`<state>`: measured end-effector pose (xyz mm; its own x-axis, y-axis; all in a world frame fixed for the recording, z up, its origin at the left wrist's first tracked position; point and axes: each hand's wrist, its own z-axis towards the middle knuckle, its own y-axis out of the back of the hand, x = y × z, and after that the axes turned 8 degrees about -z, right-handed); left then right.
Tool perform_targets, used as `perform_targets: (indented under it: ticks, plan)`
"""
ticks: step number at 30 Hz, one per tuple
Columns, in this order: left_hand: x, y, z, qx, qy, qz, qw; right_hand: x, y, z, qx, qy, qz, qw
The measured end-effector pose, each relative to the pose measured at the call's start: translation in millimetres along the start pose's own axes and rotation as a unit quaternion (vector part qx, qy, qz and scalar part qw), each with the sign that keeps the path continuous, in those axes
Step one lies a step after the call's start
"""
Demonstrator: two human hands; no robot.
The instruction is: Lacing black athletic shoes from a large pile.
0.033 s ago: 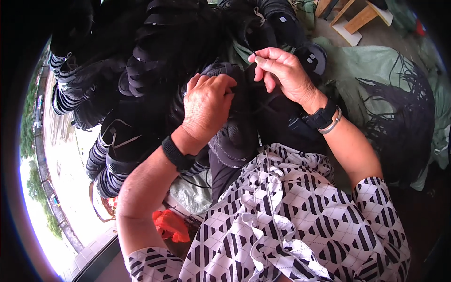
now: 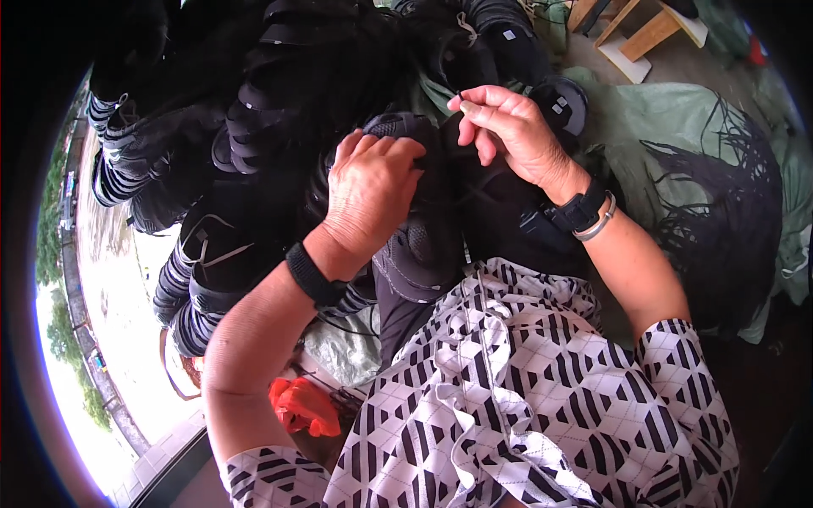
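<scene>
A dark grey shoe (image 2: 417, 258) with a mesh upper and pale stitching rests on my lap. My left hand (image 2: 373, 190) is closed over it, back upward, hiding much of its middle. To the right and a little higher, my right hand (image 2: 512, 135) pinches thumb against forefinger. A thin dark end, apparently of a black shoelace (image 2: 458, 98), shows at those fingertips; the rest of it blends into the dark things behind. On the right, a bundle of loose black laces (image 2: 720, 203) lies spread over a green sheet.
Nested black shoes (image 2: 254, 118) are heaped ahead and to the left. One black shoe (image 2: 212, 254) at the left has a pale lace. The green sheet (image 2: 631, 110) covers the right side. Wooden legs (image 2: 652, 38) stand at the far right. A red plastic bag (image 2: 302, 406) lies beside my left arm.
My left hand and forearm have shifted very slightly to the left. The right hand keeps its pinch in about the same place.
</scene>
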<state>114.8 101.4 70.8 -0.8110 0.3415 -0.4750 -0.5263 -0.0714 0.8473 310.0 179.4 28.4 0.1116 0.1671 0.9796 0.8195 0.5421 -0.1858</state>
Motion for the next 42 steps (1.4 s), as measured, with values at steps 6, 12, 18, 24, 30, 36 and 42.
perform_targets:
  ticks: [6, 12, 18, 24, 30, 36, 42]
  plan:
    - [-24.5, -7.4, 16.1, 0.191, -0.172, 0.344, 0.903, 2.7, 0.1, 0.1, -0.012, -0.004, -0.011, 1.0]
    - [-6.4, -5.6, 22.5, 0.15, -0.172, 0.135, 0.964, 3.5, 3.6, 0.1, -0.015, -0.023, 0.036, 0.999]
    - [6.7, 4.0, 20.4, 0.173, -0.124, 0.07, 0.975, 12.7, 4.1, 9.4, 0.02, -0.086, -0.015, 0.996]
    - [-2.9, -8.4, -4.7, 0.106, -0.217, -0.082, 0.967, 24.1, -19.4, 17.1, 0.098, -0.066, -0.228, 0.966]
    - [-48.0, -10.7, -29.6, 0.18, -0.181, -0.223, 0.941, 23.1, -22.1, 19.4, 0.139, -0.062, -0.31, 0.938]
    - [19.7, 26.3, 11.2, 0.014, -0.123, -0.006, 0.992, 33.6, -25.9, 9.7, 0.114, -0.064, -0.35, 0.927]
    - [48.8, 21.8, 4.9, 0.087, 0.003, -0.032, 0.996, 21.5, -27.5, 15.0, 0.113, 0.082, -0.5, 0.855]
